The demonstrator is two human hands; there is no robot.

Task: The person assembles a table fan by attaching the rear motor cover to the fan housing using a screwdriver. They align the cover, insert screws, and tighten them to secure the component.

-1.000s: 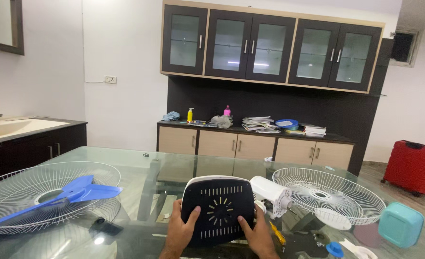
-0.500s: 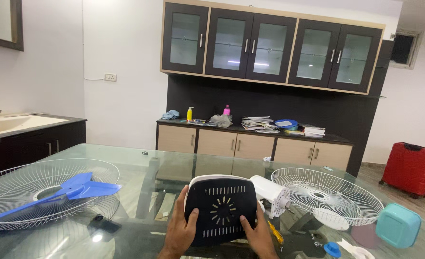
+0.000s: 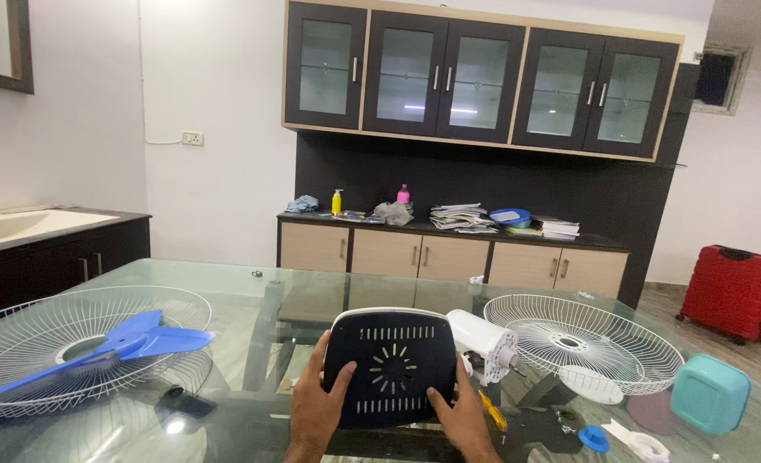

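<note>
Hands are gripping the black vented cover (image 3: 392,366) upright over the glass table (image 3: 252,300): left hand (image 3: 316,407) and right hand (image 3: 459,416) spread along its sides. Keeping thumbs off the vents is likely steadying it.
</note>
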